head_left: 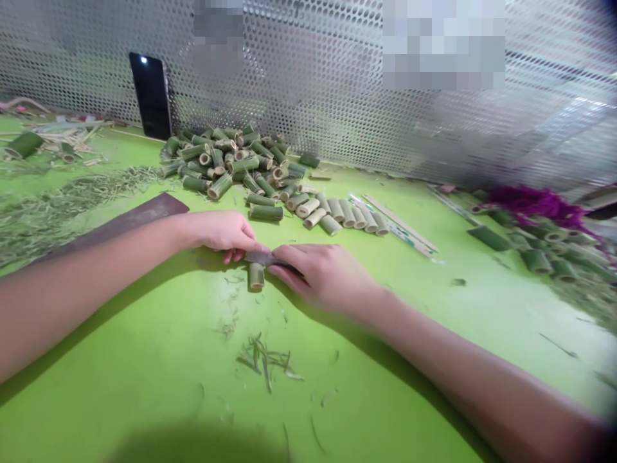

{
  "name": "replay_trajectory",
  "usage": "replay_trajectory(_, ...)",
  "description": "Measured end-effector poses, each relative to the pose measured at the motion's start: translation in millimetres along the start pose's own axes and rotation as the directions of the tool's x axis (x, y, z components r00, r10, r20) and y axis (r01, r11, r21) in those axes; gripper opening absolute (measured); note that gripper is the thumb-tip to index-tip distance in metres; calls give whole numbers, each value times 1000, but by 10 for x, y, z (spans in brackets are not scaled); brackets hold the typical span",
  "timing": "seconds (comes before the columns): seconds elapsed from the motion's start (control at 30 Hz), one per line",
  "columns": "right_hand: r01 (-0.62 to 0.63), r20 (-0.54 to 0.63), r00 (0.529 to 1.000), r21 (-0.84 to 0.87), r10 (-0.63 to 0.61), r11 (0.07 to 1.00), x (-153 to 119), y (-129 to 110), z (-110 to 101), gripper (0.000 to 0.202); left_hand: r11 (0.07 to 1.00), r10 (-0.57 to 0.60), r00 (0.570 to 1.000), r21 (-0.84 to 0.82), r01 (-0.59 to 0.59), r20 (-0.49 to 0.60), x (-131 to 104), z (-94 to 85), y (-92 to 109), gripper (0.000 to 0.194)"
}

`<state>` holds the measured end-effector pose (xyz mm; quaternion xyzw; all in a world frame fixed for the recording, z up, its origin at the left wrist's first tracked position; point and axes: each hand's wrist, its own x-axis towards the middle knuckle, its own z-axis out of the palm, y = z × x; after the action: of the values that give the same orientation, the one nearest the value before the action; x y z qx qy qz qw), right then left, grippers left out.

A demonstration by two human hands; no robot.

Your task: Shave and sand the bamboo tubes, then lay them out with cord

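Grasping a knife (257, 258), the right grip (328, 273) lays it across a bamboo piece (257, 278). The left grip (227, 233) pinches the piece's far end, apparently steadying it against the bench (183, 373). Beyond the right grip, peeled pieces (357, 213) lie lined up, seemingly sorted from the green heap (231, 161). No container noted.

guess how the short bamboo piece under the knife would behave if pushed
The bamboo piece would probably roll if pushed sideways, since its side is rounded. It is likely light for its size, as its near end looks hollow. It should stay stiff rather than flop, judging by its straight, woody wall beneath the knife.
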<state>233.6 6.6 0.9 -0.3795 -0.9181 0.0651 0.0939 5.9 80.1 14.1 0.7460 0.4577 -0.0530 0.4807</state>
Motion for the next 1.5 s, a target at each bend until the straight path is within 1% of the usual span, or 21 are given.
replay_trajectory(0.1,-11,15,1000,45,10,999,2,-2,16,28,999,3,1000,39,-2,-29,-3,20,-15,42)
replay_trajectory(0.2,-31,48,999,95,26,995,9,-2,18,25,998,30,998,58,-27,-58,-19,42,-30,48)
replay_trajectory(0.33,-41,111,994,166,22,985,-39,-22,-38,26,999,47,998,-18,-48,-51,-30,55,-50,48)
replay_trajectory(0.4,-39,185,983,249,-9,968,-109,-55,-85,30,995,27,998,-91,-31,-52,-26,51,-61,44)
replay_trajectory(0.47,-9,270,959,344,-89,939,-192,-93,-121,33,988,-13,996,-155,0,-84,-18,46,-68,40)
replay_trajectory(0.5,14,294,946,384,-136,923,-228,-106,-129,33,984,-30,995,-177,12,-100,-14,44,-69,40)
replay_trajectory(0.53,34,296,940,408,-168,912,-255,-112,-127,34,981,-39,993,-191,17,-110,-10,44,-68,40)
replay_trajectory(0.57,48,276,946,404,-172,914,-269,-108,-117,34,981,-39,993,-195,17,-111,-7,45,-66,41)
replay_trajectory(0.6,53,234,961,367,-147,929,-269,-97,-101,35,982,-31,994,-190,11,-104,-5,48,-62,41)
replay_trajectory(0.67,25,138,989,220,-56,975,-234,-60,-61,36,987,-15,995,-163,-1,-96,-3,54,-57,43)
replay_trajectory(0.73,-29,63,998,59,26,998,-172,-31,-25,36,991,-6,996,-131,-6,-91,1,57,-58,45)
replay_trajectory(0.8,-72,39,997,-24,73,997,-106,-30,-4,34,994,6,996,-107,-16,-85,9,56,-65,47)
replay_trajectory(0.9,-100,44,994,-56,102,993,-33,-73,11,31,995,44,996,-81,-50,-79,26,55,-75,48)
replay_trajectory(1.0,-111,46,992,-65,114,992,1,-117,28,30,998,52,994,-34,-56,-99,35,65,-59,48)
replay_trajectory(1.1,-130,32,991,-59,132,990,9,-131,45,34,1000,9,990,-10,-11,-141,27,84,-21,44)
replay_trajectory(1.17,-145,33,989,-39,146,989,14,-128,50,36,1000,-12,987,-20,9,-161,17,94,1,42)
replay_trajectory(1.23,-154,46,987,-12,154,988,21,-124,46,36,999,-7,985,-43,0,-170,10,102,7,43)
replay_trajectory(1.37,-156,87,985,61,150,986,-11,-141,0,28,993,15,986,-111,-34,-163,17,104,-31,47)
replay_trajectory(1.43,-142,128,984,141,124,980,-76,-175,-35,29,990,10,985,-135,-33,-170,32,100,-61,45)
replay_trajectory(1.5,-88,191,981,234,43,968,-163,-219,-61,33,987,2,983,-160,-32,-183,49,94,-88,43)
